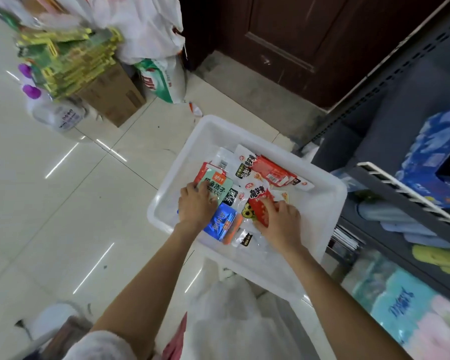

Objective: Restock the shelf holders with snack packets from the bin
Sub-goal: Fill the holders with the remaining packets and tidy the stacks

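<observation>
A white plastic bin (320, 203) stands on the tiled floor and holds several snack packets. My left hand (196, 207) lies over a pale green packet (217, 184), its fingers curled on the packet's near end. A blue foil packet (220, 222) lies just below that hand. My right hand (279, 220) pinches a red packet (261, 203) at the bin's middle. More red and white packets (270, 170) lie toward the far side of the bin. A white wire shelf holder (410, 189) shows at the right on the dark shelving.
Dark metal shelves (400, 229) with blue boxes, sandals and tissue packs fill the right side. A cardboard box (112, 97) with green-yellow packs, bottles and white sacks stands at the far left. A white plastic bag (231, 313) lies near my arms. A dark door is behind the bin.
</observation>
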Demonstrator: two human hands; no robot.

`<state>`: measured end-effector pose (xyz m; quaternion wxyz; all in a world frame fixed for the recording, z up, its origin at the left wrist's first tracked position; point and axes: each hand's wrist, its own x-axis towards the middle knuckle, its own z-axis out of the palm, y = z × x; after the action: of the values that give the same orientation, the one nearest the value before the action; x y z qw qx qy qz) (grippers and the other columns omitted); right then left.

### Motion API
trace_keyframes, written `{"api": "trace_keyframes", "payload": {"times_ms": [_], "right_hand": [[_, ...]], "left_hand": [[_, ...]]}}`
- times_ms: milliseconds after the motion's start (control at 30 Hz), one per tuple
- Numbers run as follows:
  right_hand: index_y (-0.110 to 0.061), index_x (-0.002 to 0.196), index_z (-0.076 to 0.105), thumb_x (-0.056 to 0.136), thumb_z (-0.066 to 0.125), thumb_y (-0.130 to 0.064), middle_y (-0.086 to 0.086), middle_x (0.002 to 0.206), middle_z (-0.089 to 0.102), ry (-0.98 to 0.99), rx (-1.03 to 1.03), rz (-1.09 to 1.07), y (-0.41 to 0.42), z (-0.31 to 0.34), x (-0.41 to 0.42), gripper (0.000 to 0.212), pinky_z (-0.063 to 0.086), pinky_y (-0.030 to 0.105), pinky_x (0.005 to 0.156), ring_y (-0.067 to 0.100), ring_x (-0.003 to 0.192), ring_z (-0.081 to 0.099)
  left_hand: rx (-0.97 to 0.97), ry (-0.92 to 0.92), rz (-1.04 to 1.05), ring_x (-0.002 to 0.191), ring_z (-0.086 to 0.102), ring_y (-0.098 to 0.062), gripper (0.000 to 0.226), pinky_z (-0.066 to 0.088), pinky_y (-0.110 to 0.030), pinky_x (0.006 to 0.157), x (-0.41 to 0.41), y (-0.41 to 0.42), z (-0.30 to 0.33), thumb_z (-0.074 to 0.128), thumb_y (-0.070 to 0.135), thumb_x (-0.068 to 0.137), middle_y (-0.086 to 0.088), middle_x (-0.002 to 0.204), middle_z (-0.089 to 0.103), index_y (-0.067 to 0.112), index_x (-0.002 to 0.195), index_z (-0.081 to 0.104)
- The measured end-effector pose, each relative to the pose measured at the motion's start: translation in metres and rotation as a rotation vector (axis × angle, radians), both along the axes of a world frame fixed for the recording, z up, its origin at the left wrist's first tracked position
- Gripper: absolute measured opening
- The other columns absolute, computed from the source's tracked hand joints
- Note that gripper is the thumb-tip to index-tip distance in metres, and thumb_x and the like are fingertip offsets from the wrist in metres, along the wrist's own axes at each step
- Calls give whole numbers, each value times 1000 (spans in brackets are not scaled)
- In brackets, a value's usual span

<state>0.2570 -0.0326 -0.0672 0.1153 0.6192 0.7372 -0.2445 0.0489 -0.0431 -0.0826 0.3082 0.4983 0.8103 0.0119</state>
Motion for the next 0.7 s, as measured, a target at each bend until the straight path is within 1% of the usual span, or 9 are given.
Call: {"api": "trace_keyframes", "payload": {"times_ms": [100, 167, 300, 367, 433, 533, 600, 633, 700], "right_hand": [[-25, 126, 44, 81, 68, -47, 13, 130, 40, 119, -56, -167, 2, 1, -8, 56, 45, 37, 94, 30, 115, 43], [-22, 119, 48, 79, 71, -45, 12, 133, 37, 122, -31, -190, 6, -1, -13, 52, 47, 36, 91, 30, 115, 44], [-21, 108, 46, 75, 75, -45, 8, 122, 45, 99, -28, -199, 14, -7, -18, 50, 47, 34, 82, 25, 103, 49], [-21, 106, 45, 73, 78, -40, 3, 112, 49, 166, -73, -276, 16, -8, -17, 51, 41, 29, 70, 20, 91, 51], [-20, 105, 47, 74, 79, -33, 0, 107, 54, 267, -69, -373, 15, -6, -12, 45, 38, 26, 67, 17, 88, 53], [-18, 101, 57, 85, 70, -21, -4, 100, 63, 433, 15, -540, 7, 7, 2, 21, 42, 25, 68, 13, 84, 59], [-21, 99, 59, 89, 64, -20, -16, 92, 61, 587, -3, -680, -1, 27, 12, 11, 51, 29, 70, 9, 82, 60], [-23, 99, 58, 90, 63, -21, -21, 92, 57, 653, -24, -738, -5, 39, 18, 11, 53, 29, 71, 10, 86, 60], [-26, 103, 52, 89, 64, -21, -20, 96, 57, 789, -71, -863, -15, 61, 29, 19, 50, 23, 64, 10, 90, 61]], "left_hand": [[13, 31, -20, 118, 42, -32, 57, 41, -41, 97, -2, 3, 1, 61, 34, 87, -14, 132, 43, 19, 137, 38], [23, 62, -51, 114, 44, -32, 63, 41, -40, 94, -1, 5, 1, 65, 33, 85, -14, 129, 44, 17, 138, 35], [42, 22, -29, 110, 48, -31, 77, 43, -42, 91, 0, 7, -1, 71, 33, 81, -13, 124, 50, 21, 143, 26], [21, -74, 14, 105, 55, -30, 83, 47, -40, 83, -3, 9, -1, 74, 31, 79, -9, 121, 59, 24, 144, 24], [62, -173, 55, 92, 63, -26, 78, 48, -32, 74, -7, 10, 5, 73, 26, 81, -5, 116, 66, 26, 144, 27], [242, -388, 188, 81, 67, -16, 57, 53, -27, 69, -11, 10, 29, 65, 15, 87, 2, 107, 68, 28, 136, 40], [306, -549, 341, 78, 68, -9, 50, 57, -27, 65, -11, 10, 46, 64, 12, 88, 4, 104, 67, 28, 131, 45], [319, -644, 434, 78, 69, -10, 47, 58, -29, 66, -11, 9, 53, 65, 11, 88, 1, 105, 68, 25, 129, 48], [304, -855, 610, 83, 71, -25, 38, 59, -43, 72, -6, 8, 68, 66, 10, 87, -8, 106, 70, 17, 122, 53]]}}
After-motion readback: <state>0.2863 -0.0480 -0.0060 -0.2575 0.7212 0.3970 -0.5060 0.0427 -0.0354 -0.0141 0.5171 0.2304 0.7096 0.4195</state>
